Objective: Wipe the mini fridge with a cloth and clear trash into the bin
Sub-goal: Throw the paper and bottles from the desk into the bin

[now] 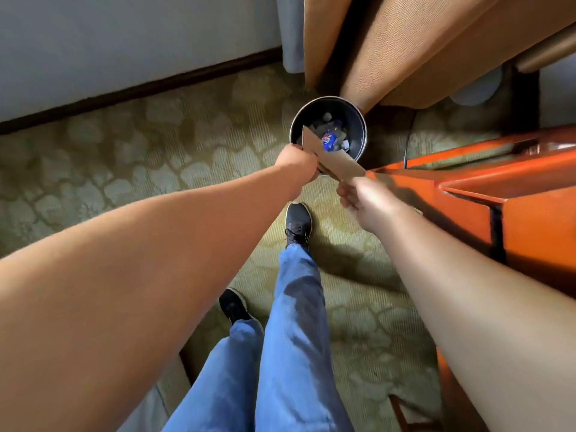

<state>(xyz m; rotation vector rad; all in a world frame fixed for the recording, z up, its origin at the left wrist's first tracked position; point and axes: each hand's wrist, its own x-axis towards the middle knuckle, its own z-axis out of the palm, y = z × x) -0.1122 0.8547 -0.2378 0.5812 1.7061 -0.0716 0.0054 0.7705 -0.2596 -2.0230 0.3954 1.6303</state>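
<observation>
Both arms outstretched, left hand (297,163) and right hand (358,199) pinching.

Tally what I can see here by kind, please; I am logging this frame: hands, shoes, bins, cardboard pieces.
Hands: 2, the left hand and the right hand, both holding the cardboard
Shoes: 2, the front shoe and the rear shoe
Bins: 1, the round bin with trash inside
Cardboard pieces: 1, the cardboard piece over the bin
Total: 6

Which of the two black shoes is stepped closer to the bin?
The shoe below the cardboard, toe pointing at the bin. The other shoe sits farther back, lower left, half hidden under the jeans.
</observation>
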